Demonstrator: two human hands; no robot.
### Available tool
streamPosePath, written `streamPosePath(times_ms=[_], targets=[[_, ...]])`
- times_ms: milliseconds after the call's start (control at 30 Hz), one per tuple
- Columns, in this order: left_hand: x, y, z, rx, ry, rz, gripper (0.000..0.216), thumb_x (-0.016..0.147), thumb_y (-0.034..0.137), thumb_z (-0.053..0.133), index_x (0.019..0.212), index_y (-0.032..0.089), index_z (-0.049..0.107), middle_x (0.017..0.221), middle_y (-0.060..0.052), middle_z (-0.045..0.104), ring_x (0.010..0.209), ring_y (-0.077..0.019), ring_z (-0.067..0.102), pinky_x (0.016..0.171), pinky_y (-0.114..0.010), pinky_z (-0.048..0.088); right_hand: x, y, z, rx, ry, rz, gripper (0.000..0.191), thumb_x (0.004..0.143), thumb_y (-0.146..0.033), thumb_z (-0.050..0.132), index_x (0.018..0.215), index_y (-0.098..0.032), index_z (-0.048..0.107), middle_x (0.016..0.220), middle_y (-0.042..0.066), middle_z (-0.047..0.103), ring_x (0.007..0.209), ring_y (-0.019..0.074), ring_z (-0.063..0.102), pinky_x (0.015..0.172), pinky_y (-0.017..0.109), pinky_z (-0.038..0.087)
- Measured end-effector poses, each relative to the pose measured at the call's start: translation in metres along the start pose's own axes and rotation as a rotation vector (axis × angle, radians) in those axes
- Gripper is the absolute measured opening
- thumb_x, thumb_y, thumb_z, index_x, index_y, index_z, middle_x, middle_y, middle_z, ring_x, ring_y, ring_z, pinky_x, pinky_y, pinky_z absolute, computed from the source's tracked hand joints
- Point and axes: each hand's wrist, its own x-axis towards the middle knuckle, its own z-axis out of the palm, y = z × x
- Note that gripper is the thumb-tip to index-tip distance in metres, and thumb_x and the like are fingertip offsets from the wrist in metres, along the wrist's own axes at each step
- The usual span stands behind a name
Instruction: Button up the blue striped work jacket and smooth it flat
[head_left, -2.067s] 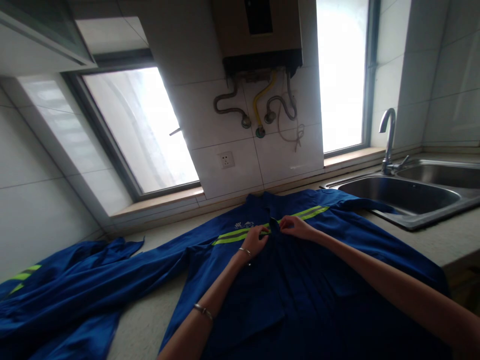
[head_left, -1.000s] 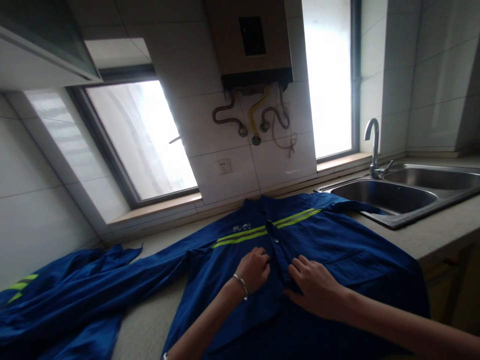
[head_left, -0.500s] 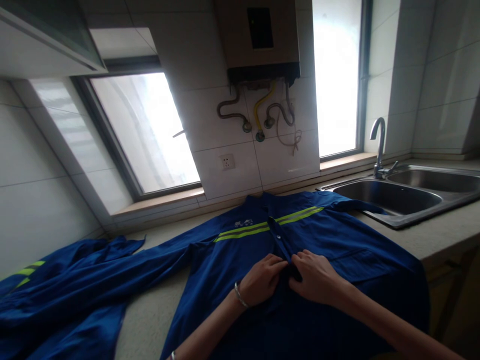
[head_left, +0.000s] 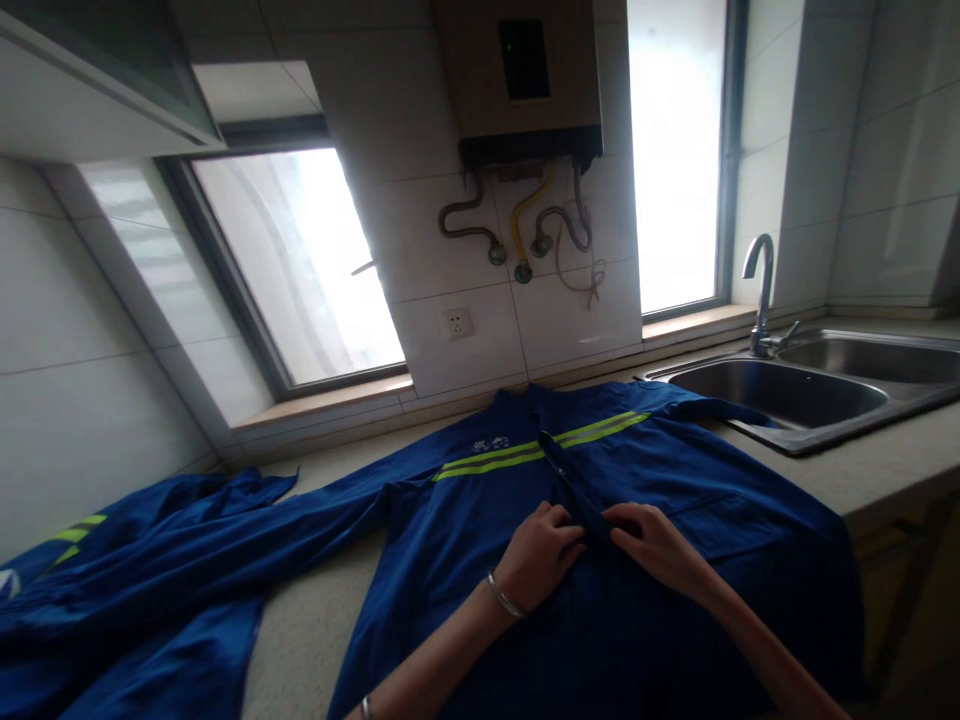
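Jacket: one blue jacket [head_left: 600, 620] lies spread front side up on the pale worktop [head_left: 315, 600], collar toward the tiled wall. A yellow-green striped band [head_left: 491, 460] crosses the chest, with a small white print [head_left: 491, 443] just above it on the picture's left side. A small button [head_left: 562, 471] shows on the front placket [head_left: 582, 492], below the band.

Hands: both are at the placket, below the button. The right hand [head_left: 651, 540] pinches the placket's edge between thumb and fingers. The left hand [head_left: 541, 555] has its fingers bent against the cloth just beside it; whether it grips the fabric cannot be told. A silver bangle [head_left: 504, 597] circles the left wrist, and a second bangle [head_left: 366, 707] sits farther up that forearm, at the lower border of the view.

Surroundings: one sleeve [head_left: 315, 525] stretches to a crumpled heap of blue cloth [head_left: 150, 660] at left, which carries similar yellow-green stripes. The opposite sleeve reaches the rim of a double-basin metal sink [head_left: 799, 442]; its end is indistinct. A curved tap [head_left: 762, 290] stands behind the basins. On the wall, between two bright windows, hangs a boxy appliance [head_left: 525, 90] with hoses underneath, and a socket [head_left: 457, 322] is set lower down
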Motion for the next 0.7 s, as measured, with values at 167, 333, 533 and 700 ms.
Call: streamPosePath(times_ms=[167, 333, 533, 700], targets=[[0.011, 0.009, 0.003, 0.248, -0.068, 0.118, 0.020, 0.089, 0.014, 0.042, 0.085, 0.016, 0.062, 0.089, -0.007, 0.058, 0.086, -0.0187, 0.053, 0.071, -0.027, 0.046, -0.001, -0.003, 0.000, -0.008, 0.017, -0.009, 0.029, 0.072, -0.022, 0.051, 0.093, -0.016, 0.070, 0.089, 0.006, 0.069, 0.080, 0.0215, 0.062, 0.074, 0.030, 0.047], [0.013, 0.006, 0.001, 0.212, -0.064, 0.152, 0.016, 0.086, 0.012, 0.046, 0.078, 0.015, 0.060, 0.083, -0.006, 0.057, 0.082, -0.0180, 0.053, 0.071, -0.027, 0.046, -0.001, -0.006, 0.000, -0.028, 0.011, -0.023, 0.029, 0.072, -0.022, 0.053, 0.095, -0.016, 0.069, 0.092, 0.007, 0.068, 0.081, 0.0213, 0.061, 0.074, 0.029, 0.047], [0.004, 0.002, 0.006, -0.081, 0.066, 0.054, 0.015, 0.085, 0.013, 0.049, 0.087, 0.018, 0.063, 0.088, -0.003, 0.058, 0.086, -0.0149, 0.053, 0.079, -0.024, 0.043, -0.007, -0.012, 0.001, -0.148, 0.044, -0.096, 0.029, 0.076, -0.023, 0.052, 0.099, -0.016, 0.068, 0.089, 0.007, 0.065, 0.083, 0.0204, 0.059, 0.076, 0.029, 0.045], [0.005, 0.003, 0.007, -0.205, 0.082, 0.026, 0.017, 0.084, 0.013, 0.048, 0.085, 0.017, 0.064, 0.087, -0.004, 0.059, 0.085, -0.0151, 0.054, 0.077, -0.025, 0.042, -0.011, -0.020, 0.001, -0.148, 0.023, -0.155, 0.027, 0.080, -0.025, 0.053, 0.103, -0.019, 0.067, 0.089, 0.006, 0.062, 0.081, 0.0178, 0.058, 0.074, 0.026, 0.043]])
